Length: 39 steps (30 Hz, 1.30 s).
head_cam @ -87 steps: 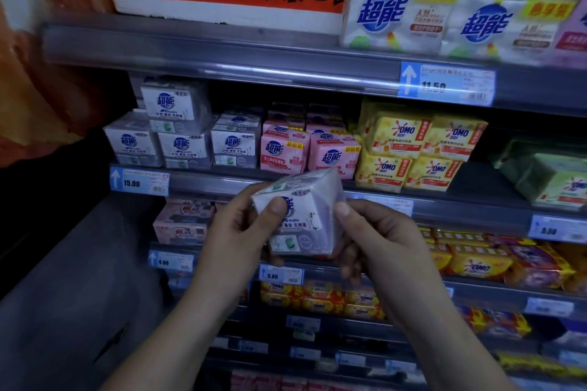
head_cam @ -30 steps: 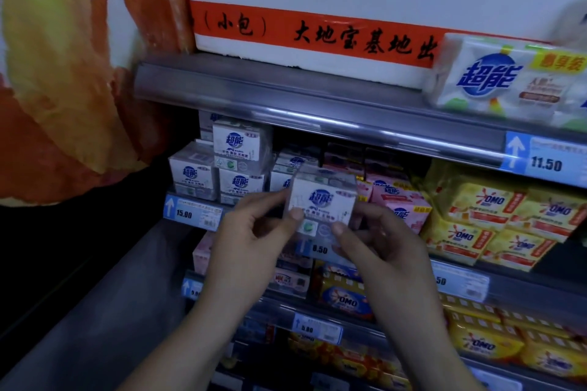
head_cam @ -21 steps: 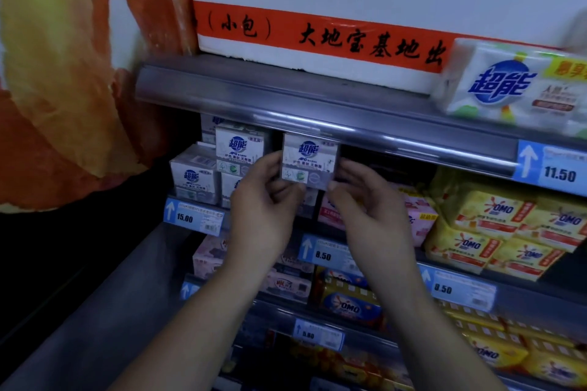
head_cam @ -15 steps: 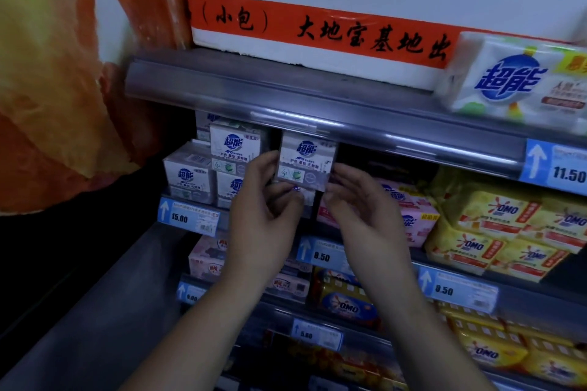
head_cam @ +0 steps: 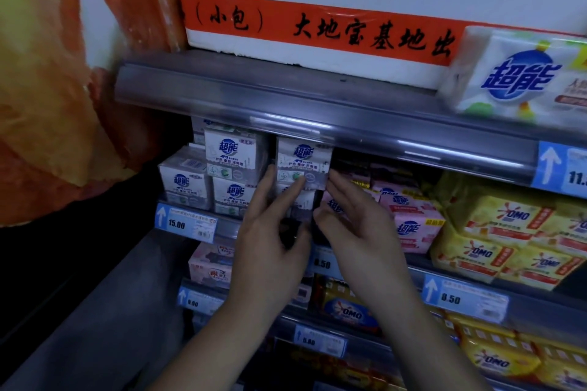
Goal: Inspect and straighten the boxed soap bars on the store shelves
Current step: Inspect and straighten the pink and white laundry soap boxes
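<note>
A white boxed soap bar (head_cam: pixel 303 157) with a blue logo sits on top of a stack on the second shelf, its front facing me, just under the upper shelf rail (head_cam: pixel 317 124). My left hand (head_cam: pixel 270 244) touches its lower front and left side with straight fingers. The fingertips of my right hand (head_cam: pixel 355 232) touch its lower right corner. More white boxes of the same kind (head_cam: pixel 233 152) stand stacked to the left, one lower box (head_cam: pixel 184 179) slightly turned. The box beneath the top one is mostly hidden by my fingers.
Pink soap packs (head_cam: pixel 409 225) and yellow OMO packs (head_cam: pixel 508 232) fill the shelf to the right. A big white carton with an orange band (head_cam: pixel 317 28) and a large soap pack (head_cam: pixel 521 76) stand on the top shelf. A 15.00 price tag (head_cam: pixel 185 224) marks the shelf edge.
Both hands carried the white box up from in front of me and set it on the stack under the upper shelf. The grip has loosened to straight fingers touching its lower edge.
</note>
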{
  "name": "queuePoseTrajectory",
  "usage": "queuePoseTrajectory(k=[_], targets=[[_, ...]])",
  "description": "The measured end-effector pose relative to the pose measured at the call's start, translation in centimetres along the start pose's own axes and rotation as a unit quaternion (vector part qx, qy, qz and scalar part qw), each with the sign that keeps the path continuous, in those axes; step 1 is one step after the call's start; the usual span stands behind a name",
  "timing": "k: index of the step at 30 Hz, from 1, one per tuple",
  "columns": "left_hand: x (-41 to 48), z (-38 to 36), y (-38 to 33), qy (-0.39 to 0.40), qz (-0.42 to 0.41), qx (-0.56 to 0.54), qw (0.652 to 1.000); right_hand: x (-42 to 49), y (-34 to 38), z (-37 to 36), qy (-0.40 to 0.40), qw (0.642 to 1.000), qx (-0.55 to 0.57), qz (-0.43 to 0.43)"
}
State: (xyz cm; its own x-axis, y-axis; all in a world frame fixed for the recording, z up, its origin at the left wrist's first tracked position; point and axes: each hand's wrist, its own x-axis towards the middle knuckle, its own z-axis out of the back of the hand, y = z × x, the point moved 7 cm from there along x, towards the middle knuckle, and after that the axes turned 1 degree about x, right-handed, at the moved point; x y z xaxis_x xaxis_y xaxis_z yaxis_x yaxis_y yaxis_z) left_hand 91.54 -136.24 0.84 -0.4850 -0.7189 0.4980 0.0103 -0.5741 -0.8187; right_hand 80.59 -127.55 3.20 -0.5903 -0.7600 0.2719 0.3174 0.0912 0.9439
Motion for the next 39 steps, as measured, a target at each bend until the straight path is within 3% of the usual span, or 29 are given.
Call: queuePoseTrajectory(k=[3,6,9,12,15,20,30,34,39], targets=[[-0.1,-0.1,-0.3,0.008,-0.020,0.030,0.999,-0.4,0.3,0.1,-0.010,1.000,0.003,0.012],[-0.5,0.9,-0.5,-0.015,-0.038,0.035,0.999,-1.3,1.4,0.7,-0.088,0.992,-0.036,0.084],[-0.9,4.7,-0.9,-0.150,-0.074,0.029,0.985,-1.9,2.3,0.0,-0.112,0.984,-0.069,0.118],[-0.3,8.6,0.1,-0.252,-0.048,0.058,0.965,-1.0,2.4,-3.2,-0.018,0.994,-0.065,0.084],[2.1,9.7,1.0,-0.205,-0.012,0.090,0.974,0.2,2.5,-6.1,0.047,0.994,-0.080,0.057],[4.0,9.2,0.8,-0.094,0.002,0.073,0.993,1.0,2.8,-8.3,0.058,0.996,-0.056,0.025],[1.7,10.4,0.1,-0.102,0.013,-0.038,0.994,-0.9,4.5,-7.5,0.028,0.998,0.005,0.061],[-1.7,10.2,0.7,-0.120,0.055,-0.188,0.973,-3.9,4.0,-6.4,0.041,0.997,0.026,0.059],[-5.4,8.4,0.4,-0.103,0.135,-0.246,0.954,-8.0,2.7,-3.8,0.059,0.994,0.033,0.082]])
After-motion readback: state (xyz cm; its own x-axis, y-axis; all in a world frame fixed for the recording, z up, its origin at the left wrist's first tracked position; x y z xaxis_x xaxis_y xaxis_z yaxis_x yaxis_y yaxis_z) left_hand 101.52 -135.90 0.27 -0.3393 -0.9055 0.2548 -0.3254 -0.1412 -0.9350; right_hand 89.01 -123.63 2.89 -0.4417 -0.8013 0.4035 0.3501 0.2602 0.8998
